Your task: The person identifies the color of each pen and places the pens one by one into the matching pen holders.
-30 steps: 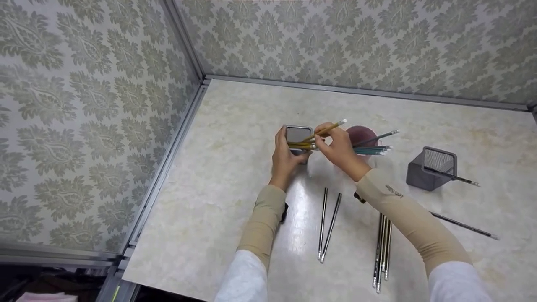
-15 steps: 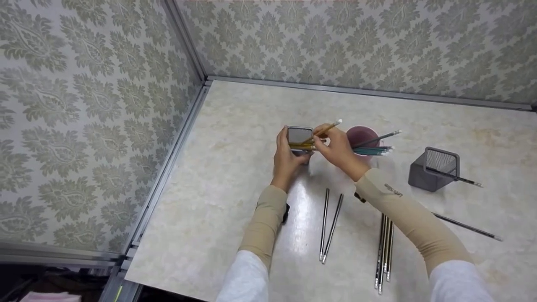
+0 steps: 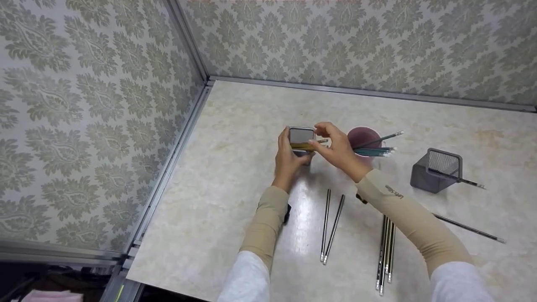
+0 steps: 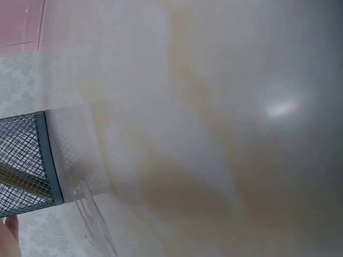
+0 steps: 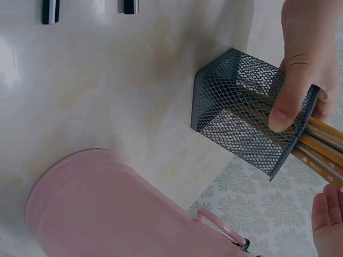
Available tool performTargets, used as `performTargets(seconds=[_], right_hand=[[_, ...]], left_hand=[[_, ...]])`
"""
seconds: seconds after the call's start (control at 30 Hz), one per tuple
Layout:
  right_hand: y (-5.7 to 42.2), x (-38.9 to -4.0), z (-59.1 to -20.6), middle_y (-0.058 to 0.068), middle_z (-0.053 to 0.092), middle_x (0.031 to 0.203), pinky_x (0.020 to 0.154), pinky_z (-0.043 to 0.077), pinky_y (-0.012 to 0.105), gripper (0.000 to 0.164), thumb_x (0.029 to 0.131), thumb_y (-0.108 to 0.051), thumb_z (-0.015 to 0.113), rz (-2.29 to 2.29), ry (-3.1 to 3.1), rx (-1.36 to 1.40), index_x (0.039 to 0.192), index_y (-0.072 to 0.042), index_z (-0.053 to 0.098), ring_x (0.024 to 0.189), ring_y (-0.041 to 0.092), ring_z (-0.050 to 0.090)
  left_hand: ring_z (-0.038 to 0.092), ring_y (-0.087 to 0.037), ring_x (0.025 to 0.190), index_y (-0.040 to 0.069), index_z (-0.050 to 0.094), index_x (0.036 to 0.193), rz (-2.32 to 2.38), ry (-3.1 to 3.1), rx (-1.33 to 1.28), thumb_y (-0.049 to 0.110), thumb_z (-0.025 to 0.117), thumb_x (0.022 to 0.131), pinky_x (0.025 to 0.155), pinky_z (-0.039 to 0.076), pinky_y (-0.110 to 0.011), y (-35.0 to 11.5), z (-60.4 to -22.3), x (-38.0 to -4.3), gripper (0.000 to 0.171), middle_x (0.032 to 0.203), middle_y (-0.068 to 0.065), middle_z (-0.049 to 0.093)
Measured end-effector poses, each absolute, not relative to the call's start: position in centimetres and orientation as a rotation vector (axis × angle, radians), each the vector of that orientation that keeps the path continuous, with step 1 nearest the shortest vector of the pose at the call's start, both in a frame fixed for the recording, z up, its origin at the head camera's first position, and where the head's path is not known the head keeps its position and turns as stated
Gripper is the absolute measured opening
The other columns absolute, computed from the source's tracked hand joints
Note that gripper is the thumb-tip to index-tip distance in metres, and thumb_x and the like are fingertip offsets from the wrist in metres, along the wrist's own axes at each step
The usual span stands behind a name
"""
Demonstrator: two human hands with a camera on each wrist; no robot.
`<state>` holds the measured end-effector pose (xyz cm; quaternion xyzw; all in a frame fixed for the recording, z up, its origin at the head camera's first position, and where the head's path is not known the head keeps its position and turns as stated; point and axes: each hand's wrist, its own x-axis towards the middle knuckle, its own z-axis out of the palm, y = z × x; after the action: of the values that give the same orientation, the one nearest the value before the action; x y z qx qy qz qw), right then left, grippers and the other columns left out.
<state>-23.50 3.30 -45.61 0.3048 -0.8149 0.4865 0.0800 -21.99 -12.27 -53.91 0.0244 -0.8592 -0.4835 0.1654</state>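
My left hand (image 3: 286, 157) grips a dark mesh pencil holder (image 5: 252, 104) around its side, its thumb pressed on the mesh in the right wrist view. Several yellow pencils (image 5: 319, 155) stand inside with their ends sticking out past the rim. My right hand (image 3: 337, 144) is at the holder's mouth, thumb and fingers spread apart, beside the pencil ends. Nothing is visibly pinched in it. Close behind the right hand is a pink cup (image 3: 363, 136) with several teal pencils (image 3: 371, 152) leaning out of it. The left wrist view shows the holder's mesh wall (image 4: 24, 155) at its left edge.
A second mesh holder (image 3: 434, 178) at the right has a black pencil (image 3: 473, 183) in it. One black pencil (image 3: 470, 227) lies near it. Two dark pencils (image 3: 332, 230) and a bundle of several more (image 3: 387, 251) lie toward the front. Patterned walls border the table's back and left.
The yellow pencil that my right hand pinched above the holder is down among the others, and the right fingers have spread off it. My left hand keeps its grip on the holder.
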Motion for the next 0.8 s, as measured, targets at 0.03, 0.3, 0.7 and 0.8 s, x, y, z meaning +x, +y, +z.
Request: performTargets(seconds=[0.03,0.3,0.7,0.8], right_hand=[[3.34,-23.5,-45.65,0.023,0.062,0.11,0.094,0.048,0.046,0.04,0.087,-0.012,0.069,1.451,-2.437,0.913,0.119,0.007,0.053,0.104,0.033,0.06],[3.56,-23.59,-45.88,0.021,0.062,0.111,0.093,0.049,0.047,0.039,0.085,-0.01,0.07,1.434,-2.411,0.929,0.116,0.007,0.054,0.104,0.032,0.06],[3.88,-22.96,-45.9,0.022,0.061,0.11,0.092,0.049,0.044,0.035,0.085,-0.01,0.07,1.356,-2.311,0.936,0.113,0.008,0.057,0.102,0.031,0.058],[3.83,-22.76,-46.04,0.021,0.06,0.108,0.091,0.049,0.043,0.034,0.085,-0.01,0.07,1.322,-2.273,0.96,0.112,0.007,0.057,0.101,0.03,0.058]], left_hand=[[0.047,-0.03,0.127,0.006,0.018,0.15,-1.366,-2.453,0.067,0.03,0.083,0.072,0.103,0.044,-0.04,-12.24,-53.86,-21.98,0.104,0.151,-0.012,0.029],[0.049,-0.03,0.125,0.005,0.019,0.15,-1.329,-2.456,0.055,0.031,0.083,0.072,0.101,0.045,-0.041,-12.08,-53.68,-22.05,0.103,0.15,-0.013,0.03],[0.047,-0.027,0.127,0.005,0.02,0.15,-1.343,-2.444,0.059,0.03,0.084,0.07,0.103,0.043,-0.04,-12.35,-53.79,-22.16,0.104,0.149,-0.012,0.032],[0.047,-0.026,0.127,0.005,0.02,0.149,-1.337,-2.446,0.051,0.03,0.083,0.071,0.103,0.043,-0.041,-12.39,-53.95,-22.09,0.104,0.15,-0.013,0.031]])
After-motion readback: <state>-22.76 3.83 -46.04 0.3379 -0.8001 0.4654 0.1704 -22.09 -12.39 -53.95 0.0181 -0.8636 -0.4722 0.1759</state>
